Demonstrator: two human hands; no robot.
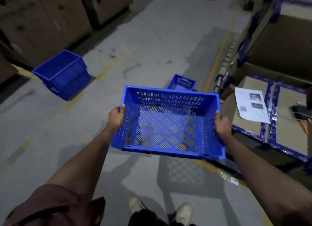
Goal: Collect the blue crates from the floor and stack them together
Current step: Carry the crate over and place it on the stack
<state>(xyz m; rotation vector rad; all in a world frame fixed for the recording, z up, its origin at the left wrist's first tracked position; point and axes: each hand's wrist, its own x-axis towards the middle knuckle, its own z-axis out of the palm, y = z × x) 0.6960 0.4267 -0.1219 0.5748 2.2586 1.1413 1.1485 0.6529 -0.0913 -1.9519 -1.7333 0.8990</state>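
**Carrying one crate toward the stack**

I have the perforated blue crate up off the floor, held out in front of me at the centre of the frame, open side up and empty. My left hand is closed over the rim of its left wall, thumb hooked on top; my right hand is clamped on the right wall in the same way. Both hands grip at about the middle of their sides, so the load looks balanced, though the crate tips slightly with its near edge lower.

Two solid-walled blue crates sit nested on the floor at the left of the frame, well apart from me. That looks like the stack to join. A smaller slotted crate lies on the floor just beyond the one I carry, near the yellow line.

To do this well, I judge I should level the crate, walk it over to the nested pair, and line up its corners with theirs before lowering. I would keep my fingers on the outside of the rim so they are not pinched as it seats. The carried crate's shape may differ from the solid ones, so I should check the fit rather than force it. The taped cardboard boxes at the right crowd the aisle; I should swing clear of them.
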